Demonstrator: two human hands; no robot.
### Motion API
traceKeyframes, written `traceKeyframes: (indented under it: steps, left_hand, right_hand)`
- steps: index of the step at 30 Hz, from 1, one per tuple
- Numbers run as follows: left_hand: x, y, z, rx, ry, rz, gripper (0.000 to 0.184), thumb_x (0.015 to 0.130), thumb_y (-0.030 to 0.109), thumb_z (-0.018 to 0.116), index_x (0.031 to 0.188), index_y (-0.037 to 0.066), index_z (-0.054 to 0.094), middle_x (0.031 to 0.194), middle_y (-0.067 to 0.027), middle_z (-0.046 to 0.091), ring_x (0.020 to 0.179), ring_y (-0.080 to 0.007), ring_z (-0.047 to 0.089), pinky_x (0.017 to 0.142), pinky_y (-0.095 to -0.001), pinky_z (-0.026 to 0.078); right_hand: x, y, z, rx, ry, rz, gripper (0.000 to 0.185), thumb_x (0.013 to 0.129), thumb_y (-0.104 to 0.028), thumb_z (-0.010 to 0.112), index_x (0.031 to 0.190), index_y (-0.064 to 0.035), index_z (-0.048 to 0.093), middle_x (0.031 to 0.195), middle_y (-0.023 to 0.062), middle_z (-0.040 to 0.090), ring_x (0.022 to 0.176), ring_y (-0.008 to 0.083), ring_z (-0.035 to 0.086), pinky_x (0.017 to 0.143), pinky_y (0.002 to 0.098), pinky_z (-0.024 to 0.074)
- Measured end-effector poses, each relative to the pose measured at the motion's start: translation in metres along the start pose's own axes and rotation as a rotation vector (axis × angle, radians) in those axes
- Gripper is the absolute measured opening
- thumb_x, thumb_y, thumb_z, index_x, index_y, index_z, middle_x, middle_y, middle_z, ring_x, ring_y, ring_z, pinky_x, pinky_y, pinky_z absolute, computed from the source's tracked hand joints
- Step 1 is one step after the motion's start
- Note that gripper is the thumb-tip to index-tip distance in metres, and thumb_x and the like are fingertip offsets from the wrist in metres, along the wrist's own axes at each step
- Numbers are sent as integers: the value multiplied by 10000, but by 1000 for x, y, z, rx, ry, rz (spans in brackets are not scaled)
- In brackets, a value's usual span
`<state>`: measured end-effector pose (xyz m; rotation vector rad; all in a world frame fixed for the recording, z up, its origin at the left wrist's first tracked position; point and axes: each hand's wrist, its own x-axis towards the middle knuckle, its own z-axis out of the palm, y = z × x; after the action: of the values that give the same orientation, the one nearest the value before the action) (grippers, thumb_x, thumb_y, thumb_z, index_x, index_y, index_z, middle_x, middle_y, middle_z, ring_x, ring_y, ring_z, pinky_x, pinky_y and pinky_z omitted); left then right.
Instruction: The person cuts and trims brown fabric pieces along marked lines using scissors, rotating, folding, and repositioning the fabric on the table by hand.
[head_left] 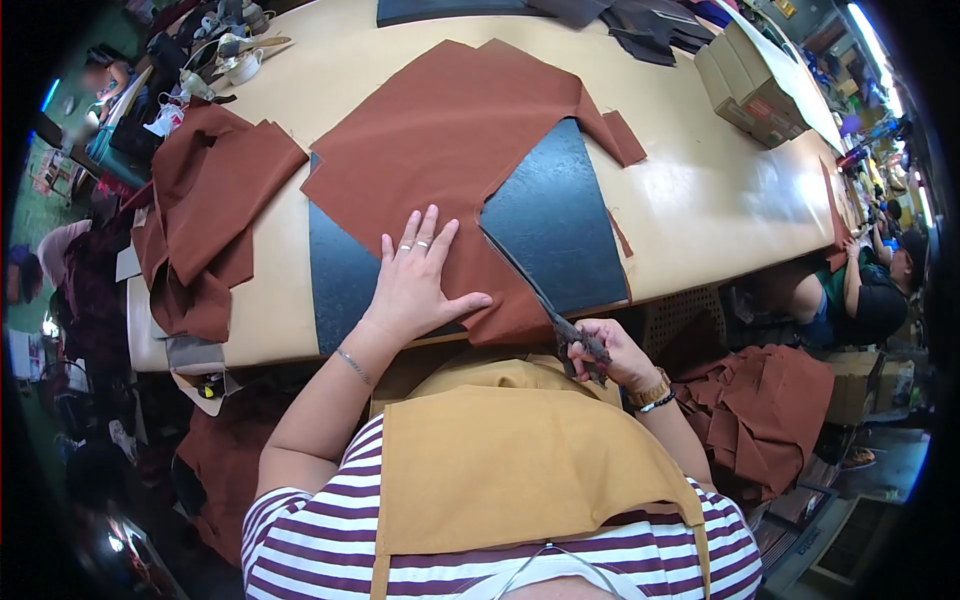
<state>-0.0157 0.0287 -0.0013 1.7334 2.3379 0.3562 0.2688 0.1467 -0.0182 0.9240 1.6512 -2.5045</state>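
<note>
A large piece of reddish-brown fabric (430, 130) lies over a dark cutting board (555, 215) on the table. My left hand (418, 270) rests flat on the fabric with its fingers spread. In my right hand (612, 352) are dark scissors (525, 277), gripped by their wrapped handles near the table's front edge. The blades point up and to the left, along the fabric's cut edge beside the bare part of the board. Whether the blades are apart or together is hard to make out.
More brown fabric (205, 200) is bunched at the table's left end. A cardboard box (745, 85) stands at the back right. Fabric pieces (765, 410) are heaped below the table at right. A person (865, 290) sits at the right end. Cups and brushes (240, 60) stand back left.
</note>
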Motion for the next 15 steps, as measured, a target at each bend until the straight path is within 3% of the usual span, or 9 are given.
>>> traceKeyframes:
  steps: [5,8,15]
  left_hand:
    - [36,-33,-14,62,79,111,941,702,671,643,1428,146,357,1528,-154,213,1409,-372,172,1103,-594,158]
    - [49,-47,-16,120,-32,219,961,688,698,630,1439,170,345,1535,-145,200,1419,-354,147,1108,-594,143]
    - [44,-46,-6,116,7,200,975,689,749,579,1449,189,336,1535,-155,194,1422,-355,139,1103,-602,127]
  right_hand:
    - [-2,-6,4,10,6,28,166,867,-188,646,783,-62,576,638,4,597,540,73,579,475,181,406]
    - [3,-9,5,0,-2,23,179,867,-204,649,783,-63,577,647,1,592,545,76,577,488,191,430]
    - [7,-8,15,47,22,11,210,864,-239,664,795,-60,579,649,-8,576,552,68,561,521,214,470]
